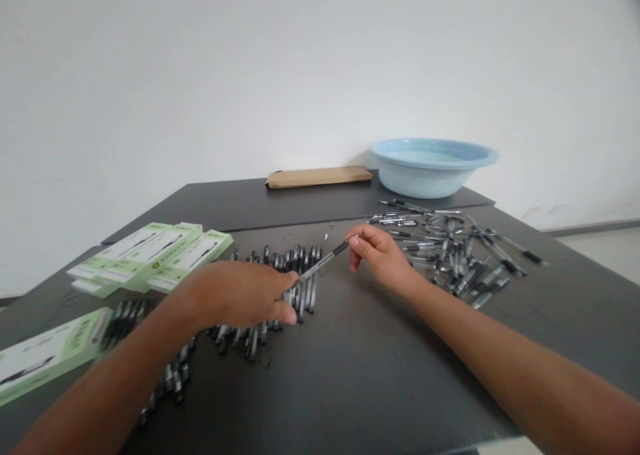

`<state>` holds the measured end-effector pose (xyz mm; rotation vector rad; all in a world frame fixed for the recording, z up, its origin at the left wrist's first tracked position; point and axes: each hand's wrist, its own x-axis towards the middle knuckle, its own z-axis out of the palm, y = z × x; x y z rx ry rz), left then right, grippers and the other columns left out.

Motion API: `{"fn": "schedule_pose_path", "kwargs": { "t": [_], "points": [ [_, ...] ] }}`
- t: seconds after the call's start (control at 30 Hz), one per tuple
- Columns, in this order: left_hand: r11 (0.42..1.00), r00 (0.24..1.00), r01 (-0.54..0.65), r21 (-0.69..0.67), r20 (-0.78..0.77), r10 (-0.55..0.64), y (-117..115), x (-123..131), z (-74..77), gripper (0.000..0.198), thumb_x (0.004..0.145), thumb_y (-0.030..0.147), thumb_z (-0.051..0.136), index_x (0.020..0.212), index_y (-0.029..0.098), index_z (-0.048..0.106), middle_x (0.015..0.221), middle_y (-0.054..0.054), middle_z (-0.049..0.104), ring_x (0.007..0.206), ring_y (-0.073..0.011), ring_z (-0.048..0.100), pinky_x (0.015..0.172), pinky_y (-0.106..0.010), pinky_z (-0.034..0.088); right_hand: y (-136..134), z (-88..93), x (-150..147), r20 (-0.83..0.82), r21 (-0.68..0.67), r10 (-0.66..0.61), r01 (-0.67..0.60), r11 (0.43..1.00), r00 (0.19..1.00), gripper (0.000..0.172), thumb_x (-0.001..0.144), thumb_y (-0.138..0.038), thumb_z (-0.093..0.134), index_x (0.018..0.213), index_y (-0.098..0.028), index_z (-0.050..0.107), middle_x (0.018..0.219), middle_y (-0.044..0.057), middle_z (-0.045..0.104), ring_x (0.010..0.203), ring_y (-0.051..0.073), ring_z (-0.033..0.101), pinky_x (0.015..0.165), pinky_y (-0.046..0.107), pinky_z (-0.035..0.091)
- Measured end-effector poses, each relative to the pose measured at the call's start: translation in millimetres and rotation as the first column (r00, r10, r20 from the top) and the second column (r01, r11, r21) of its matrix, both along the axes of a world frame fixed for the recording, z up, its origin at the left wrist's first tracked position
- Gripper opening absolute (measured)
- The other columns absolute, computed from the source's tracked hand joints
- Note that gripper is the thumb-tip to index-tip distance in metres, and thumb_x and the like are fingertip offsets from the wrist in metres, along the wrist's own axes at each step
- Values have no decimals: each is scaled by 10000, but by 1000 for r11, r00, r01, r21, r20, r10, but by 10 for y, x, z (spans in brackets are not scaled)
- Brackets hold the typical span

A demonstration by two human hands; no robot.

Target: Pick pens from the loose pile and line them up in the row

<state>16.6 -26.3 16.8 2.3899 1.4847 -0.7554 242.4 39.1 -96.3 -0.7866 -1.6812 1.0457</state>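
Note:
A clear-barrelled pen [320,264] with a black grip slants between my two hands above the table. My right hand [376,251] pinches its black-grip end between thumb and fingertips. The other end of the pen runs into the fingers of my left hand [250,293], whose thumb sits a little lower; the exact hold is partly hidden. Under and beside my left hand lies a row of capped pens [306,295], side by side. More pens [173,378] lie near my left forearm, partly covered by it. To the right of my right hand is a loose heap of pens [455,255].
Green-and-white pen boxes [165,251] are stacked at the left, with another box [45,351] nearer. A flat brown cardboard piece [320,177] lies at the back beside a light blue basin [425,178]. Tiny bits [326,236] rest on the dark table [350,388].

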Motion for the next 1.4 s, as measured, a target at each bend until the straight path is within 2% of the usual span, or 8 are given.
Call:
{"fn": "schedule_pose_path", "kwargs": {
  "t": [0.2, 0.57, 0.73, 0.83, 1.0, 1.13, 1.23, 1.4],
  "points": [
    [998, 998, 64, -25, -22, -64, -51, 180, -62, 500, 861, 437, 482, 1277, 162, 521, 1131, -179, 653, 990, -331, 619, 766, -393, 485, 52, 9, 0, -305, -249, -57, -22, 968, 951, 239, 810, -426, 554, 806, -192, 501, 575, -46, 534, 471, 105, 534, 511, 246, 433],
    [990, 985, 102, -95, -131, -114, -116, 442, -76, 401, 856, 396, 530, 1156, 145, 619, 1052, -172, 689, 936, -325, 644, 710, -355, 497, 61, -123, -87, -49, -384, -68, 44, 922, 996, 219, 850, -382, 476, 760, -188, 431, 537, -26, 581, 409, 126, 574, 435, 230, 428],
    [991, 982, 101, -90, -151, -114, -132, 493, -112, 396, 848, 388, 547, 1147, 142, 630, 1055, -176, 688, 942, -323, 644, 732, -363, 503, 31, -185, -182, -36, -463, -47, 25, 886, 998, 128, 883, -302, 426, 911, -179, 448, 559, -24, 593, 401, 115, 570, 416, 207, 412],
    [989, 980, 118, -88, -149, -131, -133, 496, -134, 361, 857, 365, 538, 1121, 144, 646, 1039, -171, 694, 925, -316, 652, 730, -361, 504, 30, -199, -194, -56, -480, -28, -2, 877, 998, 196, 894, -270, 409, 1063, -172, 424, 702, 16, 643, 450, 107, 596, 457, 215, 437],
    [988, 979, 104, -114, -161, -121, -138, 516, -146, 370, 864, 355, 526, 1128, 123, 641, 1051, -184, 687, 940, -326, 644, 739, -370, 499, 16, -172, -152, 168, -356, 6, 55, 933, 986, 243, 885, -253, 418, 1112, -171, 442, 875, 50, 652, 505, 99, 602, 540, 248, 470],
    [989, 978, 104, -102, -169, -121, -140, 543, -155, 347, 852, 361, 539, 1098, 147, 660, 1027, -168, 699, 925, -321, 650, 726, -362, 497, -117, -86, -157, 546, 7, -31, 32, 999, 837, 215, 867, -249, 468, 1046, -164, 552, 942, 69, 656, 763, 155, 624, 708, 286, 447],
    [988, 975, 113, -109, -177, -131, -129, 554, -172, 341, 850, 362, 540, 1085, 149, 666, 1014, -164, 704, 911, -316, 655, 715, -355, 502, -252, -31, -207, 687, 155, -43, -89, 984, 726, 227, 849, -251, 511, 1046, -172, 590, 1029, 88, 636, 973, 201, 572, 817, 314, 405],
    [985, 973, 131, -112, -176, -149, -114, 553, -204, 338, 855, 331, 535, 1098, 130, 657, 1015, -173, 702, 916, -318, 654, 725, -361, 506, -331, -26, -250, 717, 202, -9, -195, 960, 697, 244, 849, -240, 514, 1072, -174, 586, 1080, 95, 608, 1037, 205, 533, 864, 325, 388]
  ]
}}
